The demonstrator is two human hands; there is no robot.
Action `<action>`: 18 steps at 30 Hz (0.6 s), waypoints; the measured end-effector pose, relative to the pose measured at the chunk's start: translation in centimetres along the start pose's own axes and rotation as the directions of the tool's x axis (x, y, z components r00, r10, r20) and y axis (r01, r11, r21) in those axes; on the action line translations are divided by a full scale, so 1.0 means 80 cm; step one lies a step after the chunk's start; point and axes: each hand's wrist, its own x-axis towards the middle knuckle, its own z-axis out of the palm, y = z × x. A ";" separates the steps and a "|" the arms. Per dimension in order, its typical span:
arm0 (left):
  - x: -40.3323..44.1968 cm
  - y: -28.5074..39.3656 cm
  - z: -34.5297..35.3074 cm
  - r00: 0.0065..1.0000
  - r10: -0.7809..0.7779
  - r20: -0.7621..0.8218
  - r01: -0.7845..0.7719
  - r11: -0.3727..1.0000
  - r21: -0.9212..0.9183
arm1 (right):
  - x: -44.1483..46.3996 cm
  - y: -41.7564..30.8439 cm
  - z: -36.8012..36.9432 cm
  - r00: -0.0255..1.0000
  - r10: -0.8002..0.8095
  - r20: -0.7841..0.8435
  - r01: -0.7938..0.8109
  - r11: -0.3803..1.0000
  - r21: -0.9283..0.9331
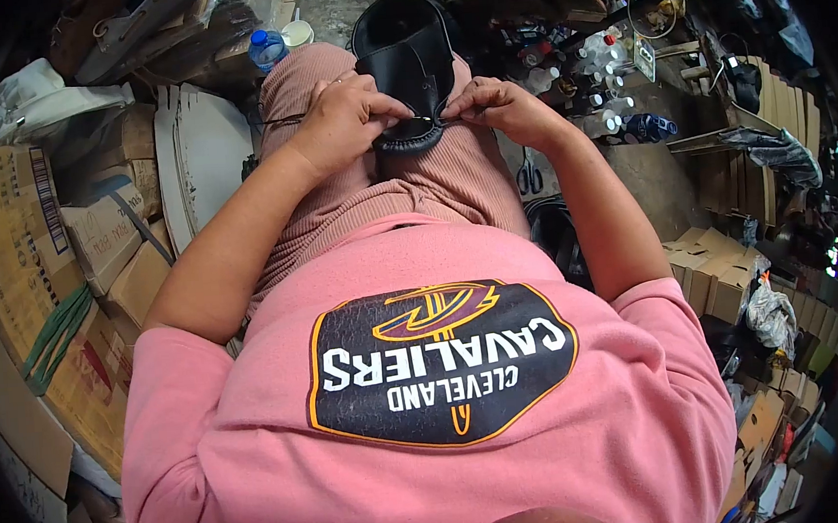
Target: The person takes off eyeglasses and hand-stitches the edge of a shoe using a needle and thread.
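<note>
A black leather shoe (403, 63) rests across my thighs, its stitched, gathered end towards me. My left hand (355, 109) is closed in a pinch over the near end of the shoe. From its fingertips a thin shiny needle (422, 118) points to the right. Dark thread (283, 121) trails out to the left of this hand. On the other side, my right hand (497, 103) pinches dark thread at the shoe's right edge, close to the needle tip. The fingertips of both hands are only a short gap apart.
Cardboard boxes (111, 234) are stacked on the left. A blue-capped bottle (268, 48) and a white cup (297, 34) stand beyond my left knee. Scissors (529, 178) lie by my right thigh. Several plastic bottles (607, 59) and more cartons (716, 265) are to the right.
</note>
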 end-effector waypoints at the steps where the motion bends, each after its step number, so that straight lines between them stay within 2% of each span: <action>1: 0.000 0.002 0.001 1.000 0.001 0.000 -0.001 1.000 0.000 | 0.000 0.001 0.000 1.000 -0.008 0.002 0.008 1.000 0.004; 7: 0.007 0.004 0.006 0.999 -0.018 0.027 0.019 0.999 -0.027 | 0.000 0.008 0.000 1.000 -0.012 0.020 0.011 0.999 0.032; 9: 0.021 -0.006 0.010 0.990 -0.036 0.138 0.053 0.992 -0.118 | 0.001 0.005 0.002 0.999 -0.009 0.034 0.008 1.000 0.026; 10: 0.027 -0.011 0.011 0.990 -0.037 0.134 0.053 0.991 -0.119 | 0.002 0.002 0.002 0.999 -0.006 0.033 0.006 1.000 0.019; 12: 0.040 -0.009 0.004 0.976 0.030 0.216 0.019 0.976 -0.219 | 0.000 -0.006 -0.001 1.000 -0.005 0.029 0.005 1.000 0.009; 13: 0.037 -0.007 0.000 0.978 0.103 0.181 -0.092 0.994 -0.066 | -0.003 -0.010 -0.002 0.999 -0.002 0.033 0.004 0.998 -0.064; 14: 0.030 0.004 -0.005 0.978 0.104 0.183 -0.094 0.994 -0.063 | -0.006 -0.013 0.000 0.999 0.003 0.035 0.001 0.991 -0.133; 15: 0.021 0.017 -0.011 0.988 0.063 0.139 -0.068 0.997 0.033 | -0.011 -0.014 0.004 0.999 0.001 0.033 0.004 0.991 -0.132; 16: 0.012 0.026 -0.013 0.995 0.025 0.092 -0.037 0.991 0.127 | -0.016 -0.015 0.011 0.999 -0.025 -0.045 0.018 0.990 -0.141; 17: 0.005 0.028 -0.013 0.996 -0.044 0.083 0.034 0.993 0.118 | -0.020 -0.014 0.017 0.991 -0.050 -0.121 0.031 0.988 -0.153; 18: 0.003 0.029 -0.012 0.995 -0.045 0.084 0.035 0.992 0.117 | -0.021 -0.013 0.021 0.992 -0.049 -0.120 0.031 0.988 -0.151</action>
